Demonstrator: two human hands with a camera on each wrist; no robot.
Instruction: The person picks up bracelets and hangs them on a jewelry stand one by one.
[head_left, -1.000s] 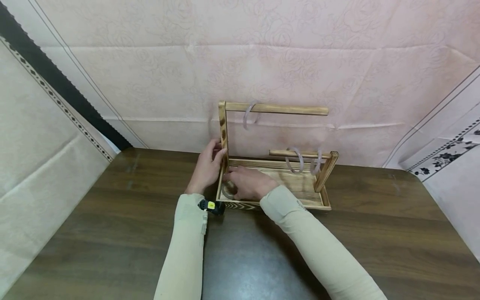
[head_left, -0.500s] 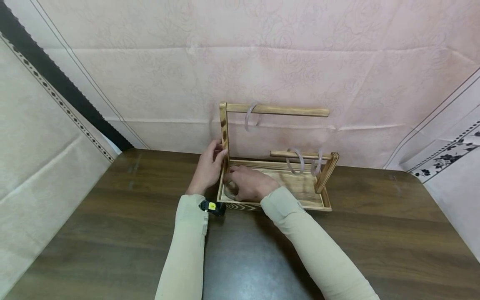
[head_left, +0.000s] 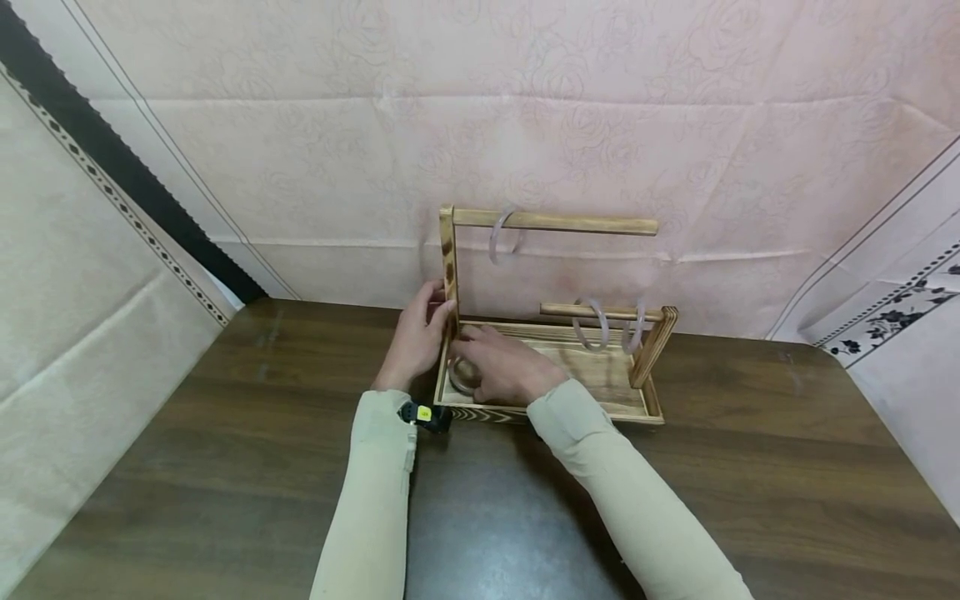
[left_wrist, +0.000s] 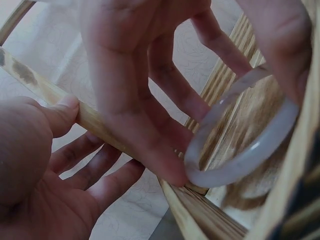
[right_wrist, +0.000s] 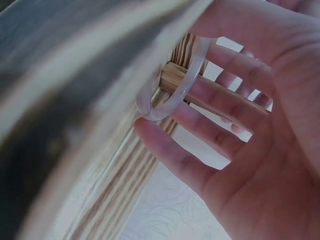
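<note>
A wooden bangle stand has a shallow tray (head_left: pixel 600 413), a tall left post (head_left: pixel 449 258) and two bars. My left hand (head_left: pixel 414 340) holds that post, its thumb on the near face and its fingers behind. Over the tray's left end, my right hand (head_left: pixel 508 367) grips a pale, translucent bangle (left_wrist: pixel 250 162) between thumb and fingers. In the right wrist view the bangle (right_wrist: pixel 189 82) stands tilted by the spread fingers; the thumb's tip is hidden there. One bangle (head_left: pixel 494 238) hangs from the upper bar (head_left: pixel 592 224); two more, including a right one (head_left: pixel 637 327), hang on the lower bar (head_left: pixel 558 309).
The stand sits near the back edge of a dark wooden table (head_left: pixel 750 433). A pale pink patterned cloth (head_left: pixel 337 167) rises behind it. The short right post (head_left: pixel 654 346) leans outward above the tray. A black wrist device (head_left: pixel 424 415) is strapped at the left cuff.
My right hand and the bangle in it have shifted slightly to the right in the tray. My left hand stays on the post, and the hanging bangles keep their places.
</note>
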